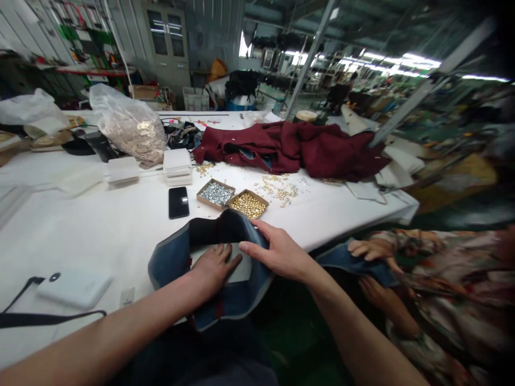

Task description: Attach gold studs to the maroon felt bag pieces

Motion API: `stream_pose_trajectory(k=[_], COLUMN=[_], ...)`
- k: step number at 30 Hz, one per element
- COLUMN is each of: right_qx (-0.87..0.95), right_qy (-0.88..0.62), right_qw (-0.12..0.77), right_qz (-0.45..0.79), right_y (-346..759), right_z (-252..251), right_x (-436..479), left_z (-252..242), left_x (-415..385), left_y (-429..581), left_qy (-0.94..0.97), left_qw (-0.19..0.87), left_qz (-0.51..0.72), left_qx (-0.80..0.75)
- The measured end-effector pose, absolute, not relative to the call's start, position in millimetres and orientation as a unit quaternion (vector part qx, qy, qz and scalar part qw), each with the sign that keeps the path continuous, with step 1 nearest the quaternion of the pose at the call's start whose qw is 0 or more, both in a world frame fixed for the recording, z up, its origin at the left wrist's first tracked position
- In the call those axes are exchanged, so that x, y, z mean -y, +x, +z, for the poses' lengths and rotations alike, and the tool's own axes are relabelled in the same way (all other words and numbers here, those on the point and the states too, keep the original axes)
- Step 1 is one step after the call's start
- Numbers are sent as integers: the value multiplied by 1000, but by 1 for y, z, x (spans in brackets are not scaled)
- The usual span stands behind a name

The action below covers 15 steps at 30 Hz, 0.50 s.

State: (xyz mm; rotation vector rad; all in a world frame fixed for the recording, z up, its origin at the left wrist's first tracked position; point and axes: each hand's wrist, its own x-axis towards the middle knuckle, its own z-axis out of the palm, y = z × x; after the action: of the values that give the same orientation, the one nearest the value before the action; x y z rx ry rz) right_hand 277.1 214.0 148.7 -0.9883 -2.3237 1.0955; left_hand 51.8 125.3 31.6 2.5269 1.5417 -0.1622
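A blue fabric bag (pixel 167 262) with dark red strips stands with its mouth spread at the table's front edge. Inside it lies a white card (pixel 242 269). My left hand (pixel 211 268) reaches into the mouth and rests on this card, fingers apart and holding nothing. On the bag's right wall, my right hand (pixel 281 252) grips the fabric, thumb inside and fingers outside. Just beyond the bag are two small cardboard boxes, one box (pixel 206 203) of silver metal pieces and another box (pixel 263 210) of gold ones.
Loose gold and silver pieces lie near maroon fabric (pixel 281 145). A black phone (pixel 178 202), stacked white squares (pixel 177 167) and a filled plastic bag (pixel 120 120) are on the white table (pixel 120 230). At right, a co-worker's hands (pixel 372 249) hold blue fabric.
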Motion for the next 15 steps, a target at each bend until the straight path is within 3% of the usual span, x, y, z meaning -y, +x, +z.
stream_pose_trajectory(k=[9, 15], right_qx=[814, 840], right_qy=[-355, -308], right_qw=[190, 184], right_qz=[419, 408], right_y=[276, 272], right_z=[114, 117], right_x=[-217, -224], left_z=[49, 62], left_x=[-127, -133], left_y=[69, 68], left_qy=[851, 851], left_qw=[76, 131], left_qz=[-86, -113], left_qx=[-512, -496])
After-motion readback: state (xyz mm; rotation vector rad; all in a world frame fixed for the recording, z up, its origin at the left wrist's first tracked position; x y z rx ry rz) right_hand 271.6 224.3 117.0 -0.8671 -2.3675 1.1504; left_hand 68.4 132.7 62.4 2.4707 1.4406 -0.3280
